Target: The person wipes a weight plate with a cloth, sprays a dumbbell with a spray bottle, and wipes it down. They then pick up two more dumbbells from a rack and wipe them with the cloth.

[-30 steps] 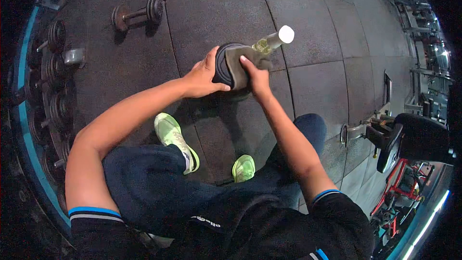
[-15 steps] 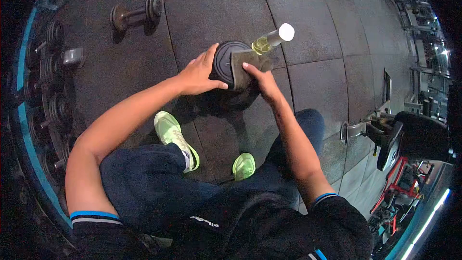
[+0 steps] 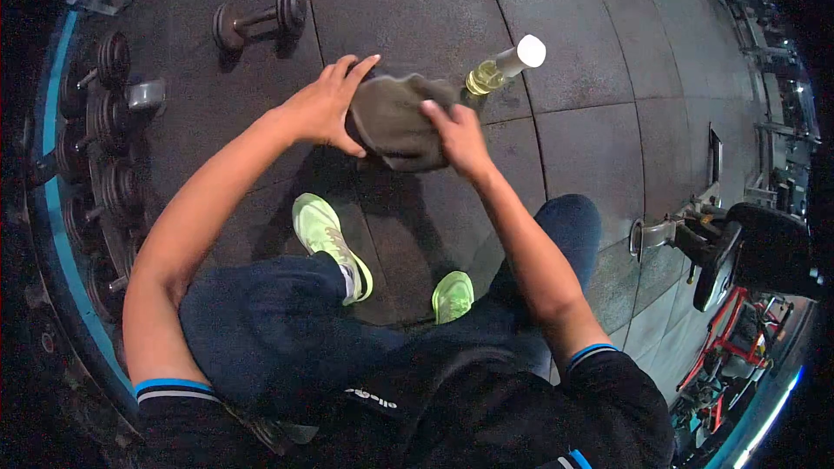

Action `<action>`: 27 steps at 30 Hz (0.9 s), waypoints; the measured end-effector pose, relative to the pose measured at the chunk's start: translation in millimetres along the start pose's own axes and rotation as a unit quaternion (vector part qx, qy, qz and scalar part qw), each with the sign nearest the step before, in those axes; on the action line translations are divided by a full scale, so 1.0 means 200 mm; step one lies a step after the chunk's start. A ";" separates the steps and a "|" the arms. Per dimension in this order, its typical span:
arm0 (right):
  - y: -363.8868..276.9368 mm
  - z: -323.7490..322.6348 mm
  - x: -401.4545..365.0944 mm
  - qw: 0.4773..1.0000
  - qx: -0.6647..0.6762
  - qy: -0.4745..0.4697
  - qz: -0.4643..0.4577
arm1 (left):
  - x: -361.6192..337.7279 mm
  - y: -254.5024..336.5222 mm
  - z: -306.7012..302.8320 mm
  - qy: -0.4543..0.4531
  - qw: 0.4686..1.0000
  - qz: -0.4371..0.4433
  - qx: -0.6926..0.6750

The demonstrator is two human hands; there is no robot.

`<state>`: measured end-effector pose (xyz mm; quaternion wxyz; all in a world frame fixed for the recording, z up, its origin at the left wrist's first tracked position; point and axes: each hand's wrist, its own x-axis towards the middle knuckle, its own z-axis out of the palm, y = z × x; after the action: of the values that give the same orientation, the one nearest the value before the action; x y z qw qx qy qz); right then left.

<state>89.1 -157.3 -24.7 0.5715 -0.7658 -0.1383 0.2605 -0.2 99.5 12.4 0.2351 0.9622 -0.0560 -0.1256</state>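
A dark olive cloth [image 3: 391, 117] is spread over a black round weight [image 3: 352, 126] standing on the rubber floor; only the weight's left edge shows. My left hand [image 3: 323, 104] grips that left edge, fingers stretched over the top of the cloth. My right hand [image 3: 456, 137] presses the cloth onto the weight from the right. A bottle of yellow liquid with a white cap [image 3: 508, 63] rises just beyond my right fingers; whether they touch it is hidden.
A small dumbbell [image 3: 259, 20] lies on the floor mats at the upper left. A rack of dumbbells [image 3: 109, 113] runs along the left edge. Gym machines [image 3: 738, 252] stand at the right. My green shoes [image 3: 326, 243] are below the weight.
The cloth, earlier draped over the right part of the weight, now covers nearly all of its top. My left hand has shifted up onto the upper left edge.
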 end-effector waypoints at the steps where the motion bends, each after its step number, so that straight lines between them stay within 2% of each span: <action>1: -0.02 -0.10 -0.03 0.997 -0.054 0.032 0.044 | -0.03 -0.02 -0.01 0.002 1.000 0.002 0.003; 2: 0.00 -0.18 -0.05 0.990 -0.012 0.119 0.073 | -0.06 -0.06 0.00 0.004 1.000 0.006 0.006; 3: -0.12 -0.32 -0.09 0.985 -0.003 0.139 0.105 | -0.09 -0.11 0.01 0.006 1.000 0.010 0.010; 4: -0.06 -0.42 -0.08 0.972 0.133 0.184 0.061 | -0.12 -0.15 0.02 0.008 1.000 0.014 0.012; 5: -0.20 -0.49 -0.13 0.956 0.221 0.182 0.056 | -0.16 -0.17 0.02 0.003 1.000 0.000 0.005; 6: -0.21 -0.58 -0.15 0.958 0.188 0.203 0.069 | -0.18 -0.21 0.02 0.004 1.000 0.004 0.003; 9: -0.08 -0.74 -0.18 0.969 0.176 0.154 0.077 | -0.28 -0.39 0.08 0.010 1.000 0.017 -0.012; 12: 0.26 -0.79 -0.19 0.985 0.070 0.135 0.083 | -0.35 -0.59 0.20 0.034 0.999 0.025 -0.031; 14: 0.27 -0.75 -0.18 0.981 -0.009 0.122 0.152 | -0.38 -0.64 0.22 0.015 0.998 -0.017 -0.063; 17: 0.23 -0.70 -0.12 0.983 0.037 0.061 0.170 | -0.39 -0.73 0.26 0.011 0.997 -0.068 -0.036; 21: 0.20 -0.55 -0.09 0.986 0.052 0.051 0.148 | -0.37 -0.80 0.24 0.006 0.995 -0.078 0.064; 23: 0.28 -0.50 -0.05 0.990 0.037 0.042 0.133 | -0.34 -0.79 0.24 -0.002 0.991 -0.126 0.050; 26: 0.24 -0.39 -0.03 0.989 -0.134 0.030 0.055 | -0.33 -0.75 0.28 0.009 0.986 -0.160 0.054; 27: 0.26 -0.38 -0.01 0.981 -0.185 -0.001 0.064 | -0.34 -0.72 0.27 0.016 0.983 -0.173 0.058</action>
<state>125.1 -236.1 -58.1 0.4019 -0.8654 -0.1348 0.2671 -72.9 213.4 -86.9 0.1543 0.9713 0.1078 -0.1457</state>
